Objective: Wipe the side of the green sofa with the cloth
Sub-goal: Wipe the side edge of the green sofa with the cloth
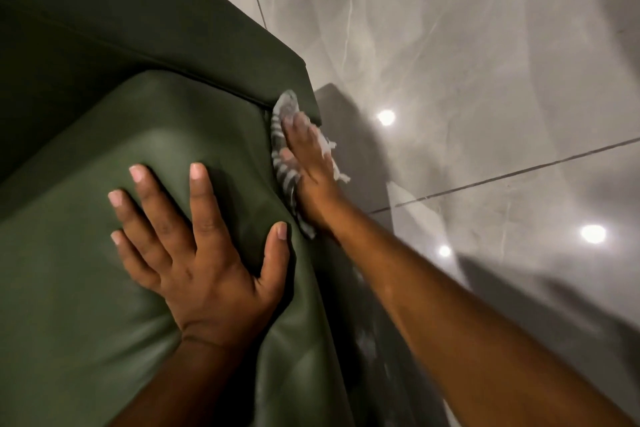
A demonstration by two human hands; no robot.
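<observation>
My right hand point(310, 163), fingers point(298, 126) straight, pressed the striped cloth point(284, 175) against the green sofa point(173, 28); my left hand point(197, 253) lay spread.

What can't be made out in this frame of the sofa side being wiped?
1. Head view: the cloth lies mostly under the right hand; its full size is hidden.
2. Head view: the side of the green sofa is seen edge-on and the right forearm covers its lower part; cleanliness cannot be told.
3. Head view: the sofa is cut off by the left and bottom edges.
4. Head view: the right fingertips are motion-blurred.
</observation>
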